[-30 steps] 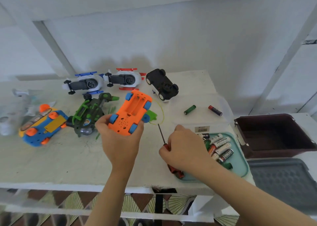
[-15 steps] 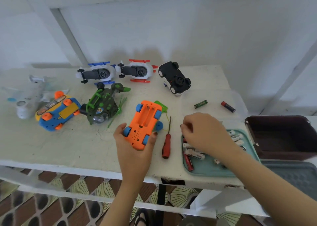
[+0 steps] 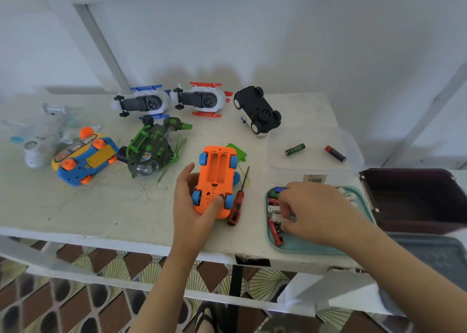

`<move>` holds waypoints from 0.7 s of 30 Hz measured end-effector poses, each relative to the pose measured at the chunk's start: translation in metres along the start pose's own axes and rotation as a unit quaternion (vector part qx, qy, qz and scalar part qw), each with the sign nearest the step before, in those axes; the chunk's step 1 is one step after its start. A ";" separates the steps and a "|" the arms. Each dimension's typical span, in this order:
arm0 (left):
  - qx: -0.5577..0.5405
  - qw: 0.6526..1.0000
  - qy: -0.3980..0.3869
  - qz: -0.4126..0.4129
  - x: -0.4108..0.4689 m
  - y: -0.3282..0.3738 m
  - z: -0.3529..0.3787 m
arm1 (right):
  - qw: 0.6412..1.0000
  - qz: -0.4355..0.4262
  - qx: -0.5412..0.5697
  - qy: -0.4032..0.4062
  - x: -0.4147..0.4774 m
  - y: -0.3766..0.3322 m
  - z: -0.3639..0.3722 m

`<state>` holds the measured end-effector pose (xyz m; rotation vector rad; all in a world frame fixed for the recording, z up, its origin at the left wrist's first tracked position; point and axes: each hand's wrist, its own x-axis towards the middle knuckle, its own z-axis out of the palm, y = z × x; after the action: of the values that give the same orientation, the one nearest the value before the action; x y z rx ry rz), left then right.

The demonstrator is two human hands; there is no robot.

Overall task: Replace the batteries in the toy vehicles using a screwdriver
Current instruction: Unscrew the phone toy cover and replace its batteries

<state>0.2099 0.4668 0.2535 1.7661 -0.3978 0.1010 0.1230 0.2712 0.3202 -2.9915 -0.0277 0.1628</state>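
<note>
My left hand holds an orange toy car upside down low over the white table, thumb pressed on its underside. The car's battery bay is open and looks empty. A red-handled screwdriver lies on the table just right of the car. My right hand reaches into a teal tray of several batteries, its fingertips curled onto a white battery. A green cover piece lies behind the car.
Several other toy vehicles lie upside down: a blue-yellow car, a green helicopter, two white craft, a black car. Two loose batteries lie on a clear lid. A brown bin stands right.
My right hand laid the screwdriver on the table and moved right into the battery tray. My left hand lowered the orange car toward the table.
</note>
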 end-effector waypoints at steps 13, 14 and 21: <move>0.039 0.997 -0.006 0.073 -0.005 -0.002 0.003 | 0.975 -0.043 0.211 0.054 0.029 -0.006 -0.020; 0.040 0.996 -0.007 0.073 -0.005 -0.003 0.002 | 0.970 -0.053 0.223 0.075 0.035 -0.009 -0.021; 0.029 0.998 -0.006 0.063 -0.006 -0.009 0.002 | 0.903 -0.024 0.381 0.195 0.069 -0.032 -0.019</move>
<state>0.2066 0.4674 0.2426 1.7978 -0.5191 0.1931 0.1931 0.3020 0.3366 -2.1830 0.0058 -0.3545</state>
